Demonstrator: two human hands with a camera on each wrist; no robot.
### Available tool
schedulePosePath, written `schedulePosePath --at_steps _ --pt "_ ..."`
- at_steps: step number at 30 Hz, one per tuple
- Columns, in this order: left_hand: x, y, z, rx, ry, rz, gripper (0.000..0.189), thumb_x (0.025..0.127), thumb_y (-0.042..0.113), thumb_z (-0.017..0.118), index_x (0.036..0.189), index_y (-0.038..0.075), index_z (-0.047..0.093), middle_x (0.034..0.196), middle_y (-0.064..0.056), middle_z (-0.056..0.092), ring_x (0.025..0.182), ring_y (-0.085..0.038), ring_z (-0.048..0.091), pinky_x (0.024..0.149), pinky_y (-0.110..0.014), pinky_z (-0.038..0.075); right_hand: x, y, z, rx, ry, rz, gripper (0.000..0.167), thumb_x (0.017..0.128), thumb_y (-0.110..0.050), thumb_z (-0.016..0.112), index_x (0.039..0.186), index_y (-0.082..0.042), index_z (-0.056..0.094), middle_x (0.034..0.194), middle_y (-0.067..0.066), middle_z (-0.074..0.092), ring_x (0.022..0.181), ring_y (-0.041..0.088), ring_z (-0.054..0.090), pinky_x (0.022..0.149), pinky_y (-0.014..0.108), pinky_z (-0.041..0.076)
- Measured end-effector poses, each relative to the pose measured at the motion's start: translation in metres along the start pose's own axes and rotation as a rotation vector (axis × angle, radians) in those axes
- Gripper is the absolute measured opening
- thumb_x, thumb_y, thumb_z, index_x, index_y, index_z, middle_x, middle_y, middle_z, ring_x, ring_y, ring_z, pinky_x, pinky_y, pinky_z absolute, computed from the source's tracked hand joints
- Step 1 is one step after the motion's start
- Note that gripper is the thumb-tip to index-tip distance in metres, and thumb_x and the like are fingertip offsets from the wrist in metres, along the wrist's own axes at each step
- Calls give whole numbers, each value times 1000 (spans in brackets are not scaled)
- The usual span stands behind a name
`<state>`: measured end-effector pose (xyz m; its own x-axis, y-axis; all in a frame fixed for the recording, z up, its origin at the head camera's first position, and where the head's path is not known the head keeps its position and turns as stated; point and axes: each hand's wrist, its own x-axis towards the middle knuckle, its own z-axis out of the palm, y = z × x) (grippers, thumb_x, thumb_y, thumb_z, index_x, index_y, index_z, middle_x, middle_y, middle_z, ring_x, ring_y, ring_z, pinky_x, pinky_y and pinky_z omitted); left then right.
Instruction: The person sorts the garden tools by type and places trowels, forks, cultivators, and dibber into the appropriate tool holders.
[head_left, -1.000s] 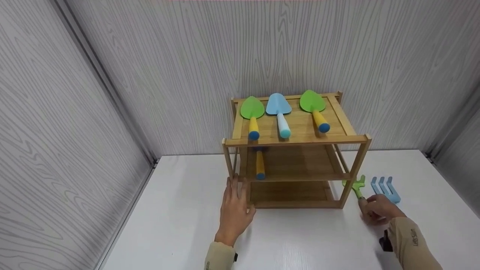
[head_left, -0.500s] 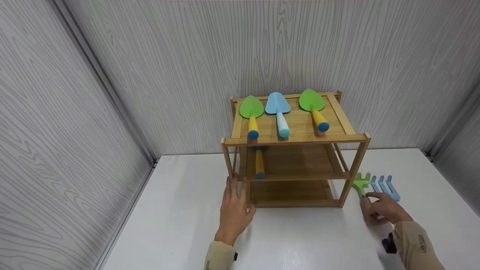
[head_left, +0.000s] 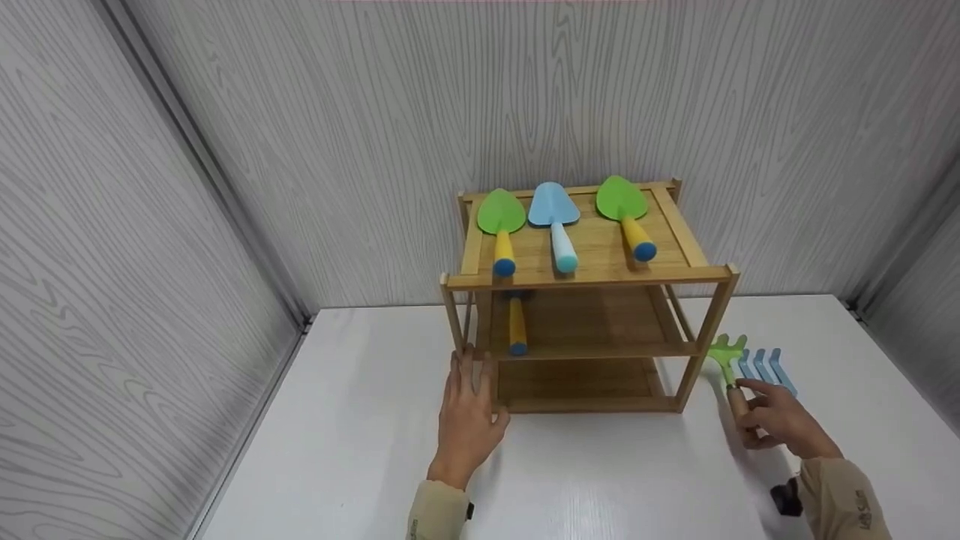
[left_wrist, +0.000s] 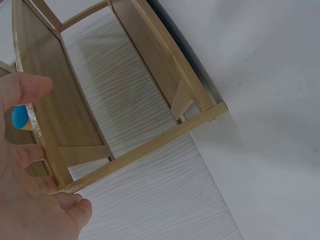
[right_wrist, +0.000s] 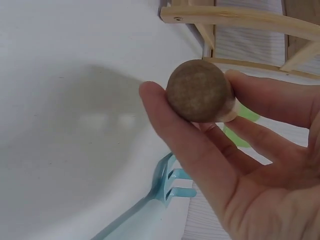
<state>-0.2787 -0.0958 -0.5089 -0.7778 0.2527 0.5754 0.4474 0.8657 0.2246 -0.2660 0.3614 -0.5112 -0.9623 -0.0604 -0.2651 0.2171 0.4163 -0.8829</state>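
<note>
My right hand (head_left: 784, 420) pinches the wooden handle (right_wrist: 200, 91) of a small green hand rake (head_left: 727, 351) between thumb and fingers. Its prongs point toward the back wall, just right of the wooden shelf rack (head_left: 585, 279). In the right wrist view the handle's round end faces the camera. A light blue hand rake (head_left: 776, 367) lies on the table behind that hand, partly covered by it. My left hand (head_left: 466, 427) rests with extended fingers against the rack's front left post, its fingertips at the middle shelf's rail (left_wrist: 37, 130).
On the rack's top lie a green trowel (head_left: 501, 212), a light blue trowel (head_left: 553, 204) and another green trowel (head_left: 621, 199). A yellow handle (head_left: 517, 322) with a blue end shows on the middle shelf. Grey wood-grain walls (head_left: 375, 150) border the white table (head_left: 360, 420).
My right hand has shifted to the right with the green hand rake, whose head has come away from behind the rack's post. The left hand has stayed at the post.
</note>
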Motion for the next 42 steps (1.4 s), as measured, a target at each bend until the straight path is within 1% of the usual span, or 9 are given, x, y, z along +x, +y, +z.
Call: schedulePosePath --at_steps 7,13,18,23,28,30,35,39,42 --pt "0 1 -2 -25 -22 -26 78 85 12 74 153 -1 38 158 -27 26 146 -49 25 112 -52 37 -3 6 0 -30 55 1 77 90 4 60 152 16 15 128 45 41 90 27 60 70 42 60" --pt "-1 0 -3 -14 -19 -25 78 85 14 75 153 -1 38 158 -27 26 146 -49 25 112 -51 37 -7 11 3 -12 72 -6 78 91 4 61 154 12 17 133 45 38 97 28 60 73 41 60" --pt "-1 1 -3 -10 -18 -20 80 85 16 77 152 -1 38 158 -27 26 146 -49 25 113 -51 35 -11 15 7 -10 103 -34 79 90 5 61 156 10 17 136 45 38 105 31 58 74 40 60" --pt "-1 0 -2 -5 1 -7 78 84 14 77 151 -1 40 156 -27 28 145 -50 26 112 -52 36 -14 19 12 -11 150 -67 78 90 9 60 157 8 20 138 43 39 103 27 59 74 38 60" --pt "0 0 -2 -7 -11 -5 77 86 16 75 152 0 39 157 -27 27 145 -50 25 114 -52 34 -17 23 15 -26 216 -99 77 88 9 61 156 6 25 137 41 43 103 29 59 72 37 60" --pt "0 0 -2 -4 -6 0 77 86 15 75 151 -1 40 157 -27 28 145 -50 25 114 -52 33 -17 25 16 -30 237 -126 75 88 9 61 155 6 28 136 41 45 102 25 60 71 36 60" --pt "-1 -1 -1 -1 23 21 76 83 11 76 150 -2 41 156 -28 29 144 -51 27 114 -52 33 -20 28 18 -2 278 -194 71 89 12 61 153 7 32 135 39 49 94 8 59 70 34 60" --pt "-1 -1 -1 -2 24 25 76 84 13 75 150 -1 41 156 -28 29 144 -51 27 114 -52 33 -21 30 20 14 289 -192 71 89 11 62 153 6 32 136 37 48 92 0 57 71 34 60" --pt "-1 -2 0 -6 25 25 76 84 12 75 150 -1 41 156 -28 30 144 -51 27 114 -52 33 -23 32 22 9 308 -197 71 88 11 64 153 6 34 134 33 52 92 -3 57 71 33 60"
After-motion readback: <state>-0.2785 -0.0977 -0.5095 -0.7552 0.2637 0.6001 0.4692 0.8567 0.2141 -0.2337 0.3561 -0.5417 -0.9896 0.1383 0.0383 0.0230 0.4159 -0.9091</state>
